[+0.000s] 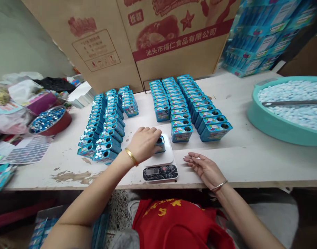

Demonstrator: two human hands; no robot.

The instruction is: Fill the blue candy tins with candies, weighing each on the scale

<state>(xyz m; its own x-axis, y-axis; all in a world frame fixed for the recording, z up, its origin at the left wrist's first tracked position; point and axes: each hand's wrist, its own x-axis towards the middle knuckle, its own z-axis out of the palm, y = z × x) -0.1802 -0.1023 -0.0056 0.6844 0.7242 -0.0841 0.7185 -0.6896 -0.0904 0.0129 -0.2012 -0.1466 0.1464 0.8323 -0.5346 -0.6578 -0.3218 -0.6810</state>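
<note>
My left hand is closed from above around a small blue candy box on the white plate of a kitchen scale. Its fingers hide most of the box, though a dark opening shows at the top. To the right of the scale, my right hand hovers low over the table, palm partly turned up. Those fingers are loosely bent and apart, and I see nothing clearly held in them. The scale's display is too blurred to read.
Blue boxes with white candies on top stand in rows at left. More rows of boxes with dark holes stand beyond the scale. A turquoise tub of pale candies is at right, a red bowl at left, a carton behind.
</note>
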